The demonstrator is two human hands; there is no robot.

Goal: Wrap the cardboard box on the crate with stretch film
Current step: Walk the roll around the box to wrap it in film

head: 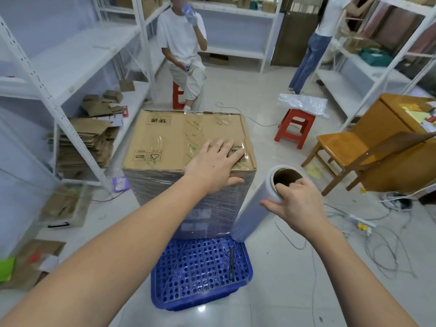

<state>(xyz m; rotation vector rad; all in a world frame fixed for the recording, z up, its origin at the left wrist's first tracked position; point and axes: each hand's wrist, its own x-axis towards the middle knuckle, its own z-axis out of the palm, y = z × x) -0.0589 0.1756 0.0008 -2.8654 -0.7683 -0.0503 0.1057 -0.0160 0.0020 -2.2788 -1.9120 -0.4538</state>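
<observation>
Head view: tall brown cardboard box [188, 138] stands on blue perforated plastic crate [200, 272], sides already film-covered. Left hand [212, 166] flat on box top, fingers spread. Right hand [297, 206] grips clear stretch film roll [259, 201] at its core end, just beside box's right near corner. Red plastic stool [295, 126], wooden chair [342, 154], loose cables [377, 244] on right floor; white metal shelving [70, 79] crowds left.

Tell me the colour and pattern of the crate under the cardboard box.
The crate is blue, with a grid of round holes; the head view shows it clearly.
</observation>
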